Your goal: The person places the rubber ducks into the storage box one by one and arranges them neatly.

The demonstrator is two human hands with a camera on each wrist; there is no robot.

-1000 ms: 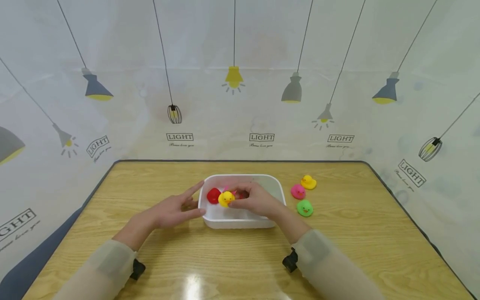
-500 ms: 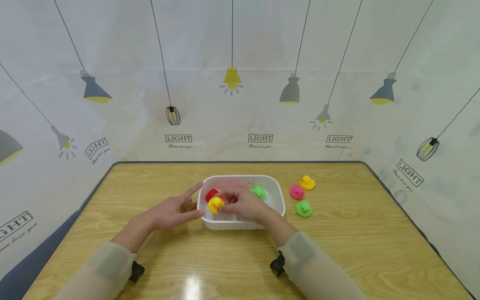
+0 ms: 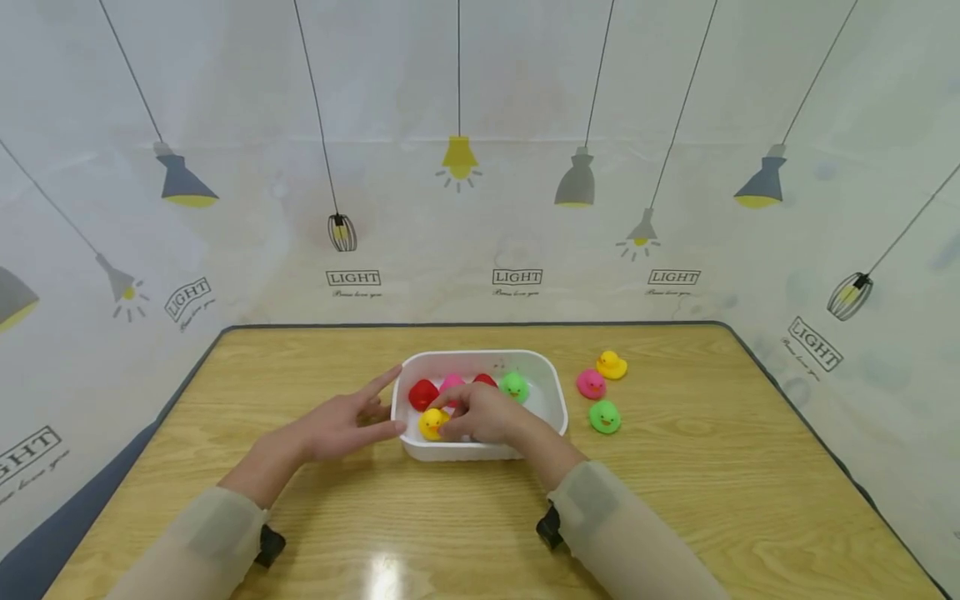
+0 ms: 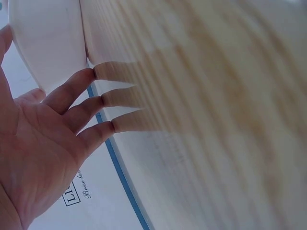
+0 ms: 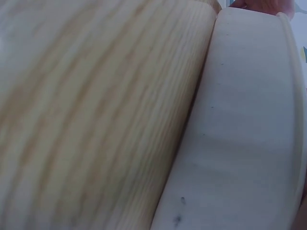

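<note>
A white plastic tub (image 3: 465,452) stands on the table. My left hand (image 3: 341,427) rests against its left end with fingers spread and fairly straight; in the left wrist view, that hand (image 4: 43,120) shows an open palm beside the tub wall (image 4: 50,38). Reaching over the front rim, my right hand (image 3: 487,412) pinches a yellow rubber duck (image 3: 432,424) low in the tub's front left corner. Behind it are a red duck (image 3: 423,395), a pink one (image 3: 453,385), another red one (image 3: 486,380) partly hidden, and a green duck (image 3: 514,387).
To the tub's right, a yellow duck (image 3: 611,365), a pink duck (image 3: 592,384) and a green duck (image 3: 604,417) sit on the wooden table (image 3: 675,500). A lamp-printed sheet (image 3: 420,208) surrounds the table's back and sides. The right wrist view shows mainly the tub's outer wall (image 5: 240,110).
My right hand has carried the yellow duck left and down to the tub's front left corner. The green, pink and second red ducks have come into clearer sight. My left hand stays put.
</note>
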